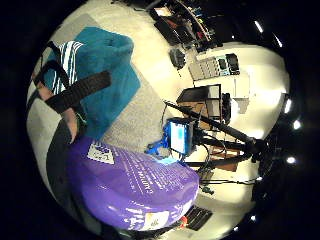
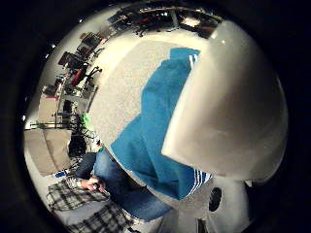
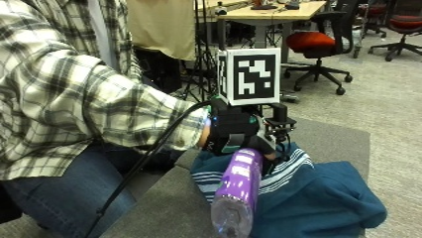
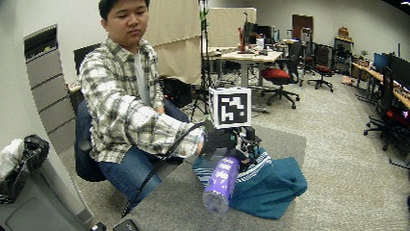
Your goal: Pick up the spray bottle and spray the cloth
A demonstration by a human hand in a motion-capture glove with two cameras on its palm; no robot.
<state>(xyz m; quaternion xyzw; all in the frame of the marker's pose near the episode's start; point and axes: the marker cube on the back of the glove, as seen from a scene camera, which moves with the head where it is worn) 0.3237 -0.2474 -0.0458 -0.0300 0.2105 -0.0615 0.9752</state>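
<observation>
Outside view: we count one spray bottle (image 3: pixel 236 192) gripped by our right hand (image 3: pixel 238 133), one cloth (image 3: pixel 316 198) at four o'clock, table (image 3: pixel 165 208) edge near.

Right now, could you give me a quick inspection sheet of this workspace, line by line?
Surface: grey table, partly covered by the cloth.
Job's things: purple spray bottle lifted off the table, its base toward the outside camera; teal cloth with white stripes lies bunched on the table below and behind it.
Clutter: nothing seen on the table beyond the cloth.
Hand: gloved right hand grips the bottle at its upper end, over the cloth.
Cables: a black cable runs from the glove down past the table edge.
Surroundings: office chair with a red seat, wooden desk, carpeted floor; the person sits in a plaid shirt.
</observation>
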